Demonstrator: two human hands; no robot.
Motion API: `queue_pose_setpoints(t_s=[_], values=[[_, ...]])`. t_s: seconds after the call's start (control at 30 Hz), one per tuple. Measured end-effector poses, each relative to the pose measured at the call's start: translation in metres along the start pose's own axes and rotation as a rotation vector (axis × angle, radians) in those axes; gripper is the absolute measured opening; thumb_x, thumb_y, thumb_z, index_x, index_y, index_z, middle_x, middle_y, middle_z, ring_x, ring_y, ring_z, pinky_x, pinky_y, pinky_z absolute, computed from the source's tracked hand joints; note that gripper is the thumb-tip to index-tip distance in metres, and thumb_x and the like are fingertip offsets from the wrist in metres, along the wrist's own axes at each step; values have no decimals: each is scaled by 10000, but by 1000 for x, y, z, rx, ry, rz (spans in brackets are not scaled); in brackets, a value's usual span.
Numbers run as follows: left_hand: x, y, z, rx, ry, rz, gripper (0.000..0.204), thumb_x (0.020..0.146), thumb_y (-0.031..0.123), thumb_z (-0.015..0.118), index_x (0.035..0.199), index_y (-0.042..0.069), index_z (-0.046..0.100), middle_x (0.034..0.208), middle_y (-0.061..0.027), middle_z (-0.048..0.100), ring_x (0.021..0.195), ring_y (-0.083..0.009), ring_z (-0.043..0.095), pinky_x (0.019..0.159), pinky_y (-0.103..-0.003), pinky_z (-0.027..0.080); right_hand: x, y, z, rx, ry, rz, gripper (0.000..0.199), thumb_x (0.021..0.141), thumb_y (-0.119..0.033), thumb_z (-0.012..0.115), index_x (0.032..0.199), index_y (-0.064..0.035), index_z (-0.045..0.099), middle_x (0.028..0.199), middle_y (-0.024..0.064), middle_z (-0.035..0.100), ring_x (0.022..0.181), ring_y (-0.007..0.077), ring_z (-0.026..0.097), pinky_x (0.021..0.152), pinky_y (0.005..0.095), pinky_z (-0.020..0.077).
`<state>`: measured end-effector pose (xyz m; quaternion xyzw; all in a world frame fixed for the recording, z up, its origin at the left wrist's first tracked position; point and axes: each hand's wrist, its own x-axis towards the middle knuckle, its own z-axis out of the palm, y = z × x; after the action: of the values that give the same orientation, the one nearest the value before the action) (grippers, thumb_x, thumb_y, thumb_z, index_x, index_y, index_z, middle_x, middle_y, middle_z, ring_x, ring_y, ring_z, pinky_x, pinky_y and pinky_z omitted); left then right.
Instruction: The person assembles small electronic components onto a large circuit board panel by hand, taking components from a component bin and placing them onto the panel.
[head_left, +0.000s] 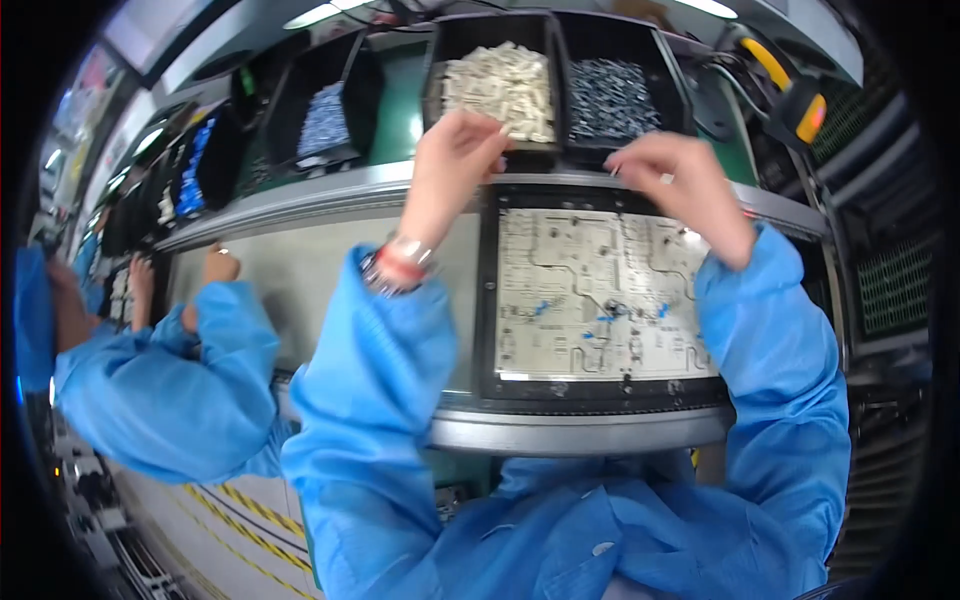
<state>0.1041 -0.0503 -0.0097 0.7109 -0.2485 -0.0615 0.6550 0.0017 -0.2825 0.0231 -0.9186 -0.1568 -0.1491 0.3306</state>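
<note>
Factory worktop (330,200) up front, with a circuit board (600,295) framed flat for access. Left hand (455,160) dips curled into the bin of pale parts (500,85), its catch hidden. Right hand (680,185) pinches something tiny above the board's top edge. Neighbour's sleeve (170,390) alongside.

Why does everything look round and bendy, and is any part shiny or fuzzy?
In the head view the fisheye lens bends straight edges toward the rim, so the metal rail curves; the corners go black; ceiling lights glare at the top; the left hand and right hand look slightly blurred, while the circuit board stays fairly sharp.
</note>
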Motion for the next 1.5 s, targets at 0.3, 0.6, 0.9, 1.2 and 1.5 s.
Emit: queue_pose_setpoints(t_s=[0.3, 0.6, 0.9, 1.2, 1.5], values=[[-63, -21, 17, -575, -158, -387, 247, 859, 114, 606, 1062, -26, 623, 1024, -117, 644, 912, -141, 609, 842, -250, 475, -94, -24, 88, 185, -267, 15, 160, 724, -30, 679, 880, -39, 647, 842, 71, 615, 806, 229, 580, 698, 319, 479], [-68, -26, 14, -575, -135, -376, 212, 876, 87, 562, 1048, -28, 612, 1075, -126, 623, 1049, -198, 581, 947, -281, 436, -94, -27, 96, 160, -228, -94, 148, 692, -31, 703, 826, -76, 659, 809, 41, 604, 797, 221, 547, 707, 323, 451], [-66, -28, 15, -459, -96, -327, 201, 860, 100, 602, 1029, -6, 623, 1063, -101, 628, 977, -158, 590, 881, -274, 456, -94, -33, 97, 100, -206, -106, 151, 686, -15, 695, 823, -66, 654, 807, 35, 596, 795, 218, 541, 704, 319, 450], [-63, -21, 24, -414, -86, -335, 217, 804, 35, 644, 1013, -16, 617, 932, -70, 650, 867, -110, 603, 770, -231, 473, -100, -30, 97, -60, -157, -246, 244, 679, -54, 679, 920, -62, 643, 831, 45, 562, 837, 214, 525, 727, 318, 451], [-58, -13, 70, 274, -447, 234, 365, 666, -25, 687, 1015, 33, 598, 944, -78, 629, 785, -167, 606, 713, -262, 493, -13, 25, -21, -234, 240, -59, 290, 900, -156, 529, 1168, -59, 579, 1038, 153, 640, 921, 266, 636, 760, 307, 497]])
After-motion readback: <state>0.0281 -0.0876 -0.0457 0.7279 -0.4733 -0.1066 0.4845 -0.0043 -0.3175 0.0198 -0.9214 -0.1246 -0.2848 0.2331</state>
